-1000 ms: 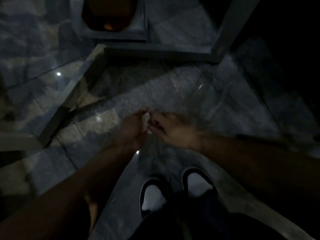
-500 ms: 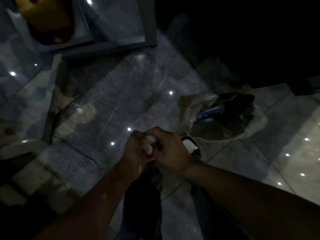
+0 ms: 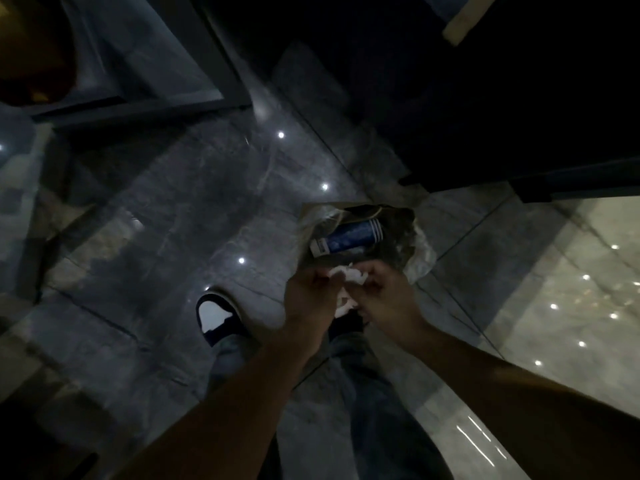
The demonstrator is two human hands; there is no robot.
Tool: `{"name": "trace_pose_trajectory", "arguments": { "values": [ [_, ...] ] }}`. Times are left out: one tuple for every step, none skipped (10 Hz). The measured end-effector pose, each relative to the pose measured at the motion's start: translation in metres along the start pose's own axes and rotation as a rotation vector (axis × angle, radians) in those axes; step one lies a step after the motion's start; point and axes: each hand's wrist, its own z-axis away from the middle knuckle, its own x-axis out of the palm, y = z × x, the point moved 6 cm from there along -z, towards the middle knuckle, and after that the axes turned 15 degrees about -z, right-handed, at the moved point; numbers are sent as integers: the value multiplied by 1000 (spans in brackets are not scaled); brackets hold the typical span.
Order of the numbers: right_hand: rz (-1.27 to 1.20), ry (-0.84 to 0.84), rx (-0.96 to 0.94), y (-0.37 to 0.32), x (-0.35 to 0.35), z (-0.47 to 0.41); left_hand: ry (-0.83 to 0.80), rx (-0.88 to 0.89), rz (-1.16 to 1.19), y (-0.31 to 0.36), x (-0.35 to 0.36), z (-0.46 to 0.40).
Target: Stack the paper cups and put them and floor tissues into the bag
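Closest to us, our two forearms reach forward over our jeans and one white-toed shoe (image 3: 214, 311) planted on the glossy tiled floor (image 3: 145, 237). Our left hand (image 3: 308, 299) and right hand (image 3: 384, 299) meet in front of us, both curled inward and pinching the same crumpled white tissue (image 3: 348, 273) between their fingertips, the left from one side, the right from the other. We judge this two-handed hold is there to keep the loose wad bunched together so that nothing trails or drops on the way; a soft, light piece like this would spring open if we held it by one corner only

Just beyond our fingers lies the bag (image 3: 419, 244), crinkled and translucent, slumped on the floor with its mouth gaping toward us. Inside it the stacked paper cups (image 3: 349, 237), blue with a white rim, rest on their side, so that part of the job looks done. The tissue hangs right at the near lip of the opening, not yet inside. Because the bag has no stiffness, its mouth may fold shut, which is a reason for bringing the wad in low and close

Farther off, dark furniture legs and shadow fill the view; whether more tissues lie there we cannot tell
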Motion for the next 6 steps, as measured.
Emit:
{"name": "trace_pose_trajectory", "arguments": {
  "values": [
    [19, 55, 80, 9, -14, -29, -74, -74, 121, 7, 19, -12],
    [57, 109, 124, 14, -16, -49, -103, -83, 77, 5, 20, -20],
    [8, 99, 178, 19, -12, -58, -65, -69, 50, -4, 9, -23],
    [12, 77, 216, 18, -10, -53, -15, -73, 56, -9, -8, -17],
    [99, 41, 159, 4, -9, -36, 8, -52, 46, -8, -32, 5],
    [231, -22, 116, -21, -5, -9, 70, -62, 25, -5, -65, 29]
  ]
}}
